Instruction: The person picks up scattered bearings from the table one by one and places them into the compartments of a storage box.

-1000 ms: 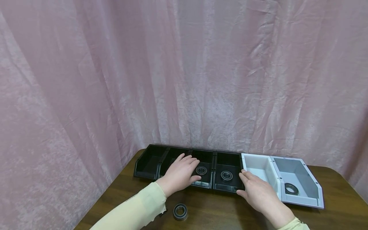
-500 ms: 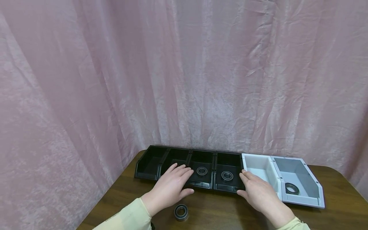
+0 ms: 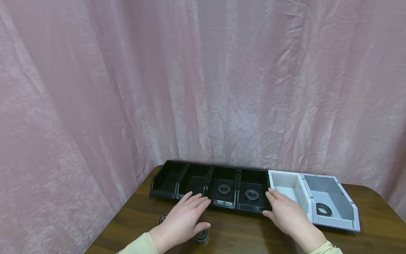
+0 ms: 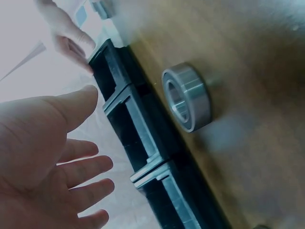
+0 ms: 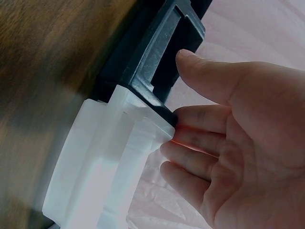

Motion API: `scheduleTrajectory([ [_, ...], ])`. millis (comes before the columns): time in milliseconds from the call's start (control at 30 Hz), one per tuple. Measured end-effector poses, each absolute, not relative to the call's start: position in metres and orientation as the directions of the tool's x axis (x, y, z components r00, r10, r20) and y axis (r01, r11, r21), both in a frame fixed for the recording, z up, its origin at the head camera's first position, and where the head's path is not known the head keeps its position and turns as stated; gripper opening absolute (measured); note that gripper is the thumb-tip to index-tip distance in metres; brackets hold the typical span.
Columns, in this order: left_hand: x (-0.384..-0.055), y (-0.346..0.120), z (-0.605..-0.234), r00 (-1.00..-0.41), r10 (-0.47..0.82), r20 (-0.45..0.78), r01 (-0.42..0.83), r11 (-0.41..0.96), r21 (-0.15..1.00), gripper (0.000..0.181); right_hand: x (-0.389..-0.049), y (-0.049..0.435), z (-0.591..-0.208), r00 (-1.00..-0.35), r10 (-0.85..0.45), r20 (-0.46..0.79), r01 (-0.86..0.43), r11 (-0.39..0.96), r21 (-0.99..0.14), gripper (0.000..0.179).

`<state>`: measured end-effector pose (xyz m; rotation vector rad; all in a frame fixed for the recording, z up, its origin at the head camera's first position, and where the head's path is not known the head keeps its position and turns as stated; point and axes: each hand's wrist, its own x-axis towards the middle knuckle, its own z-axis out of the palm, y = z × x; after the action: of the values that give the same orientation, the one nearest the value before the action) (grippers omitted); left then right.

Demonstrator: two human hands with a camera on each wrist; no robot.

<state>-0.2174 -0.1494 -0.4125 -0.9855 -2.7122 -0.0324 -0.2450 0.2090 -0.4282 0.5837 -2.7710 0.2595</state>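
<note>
Holding nothing with left hand (image 3: 181, 219), spread near nearest bearing (image 4: 196, 101), or right hand (image 3: 287, 212), loose at rightmost black bin (image 3: 252, 206). Probably best to pinch bearing by outer rim.

The location is a curtained-off, workshop-type station; the surrounding building cannot be determined. A pink, velvety curtain (image 3: 222, 88) encloses the rear and left side. A wood-grain bench (image 3: 241, 231) carries four black bins (image 3: 223, 204), one white bin (image 3: 288, 180) and one grey bin (image 3: 338, 195). Metal bearings (image 3: 252, 198) lie in some bins and on the bench.
</note>
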Motion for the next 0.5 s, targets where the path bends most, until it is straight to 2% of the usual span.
scheduleTrajectory([
  [200, -0.209, -0.153, -0.418, -0.741, 0.633, 0.225, 0.639, 0.767, -0.055, 0.067, -0.244, 0.209, -0.429, -0.869, -0.365, 0.334, -0.421, 0.901, -0.110, 0.065],
  [500, -0.202, -0.160, -0.424, -0.788, 0.599, 0.142, 0.608, 0.793, 0.034, 0.076, -0.244, 0.209, -0.430, -0.868, -0.364, 0.338, -0.420, 0.901, -0.107, 0.065],
])
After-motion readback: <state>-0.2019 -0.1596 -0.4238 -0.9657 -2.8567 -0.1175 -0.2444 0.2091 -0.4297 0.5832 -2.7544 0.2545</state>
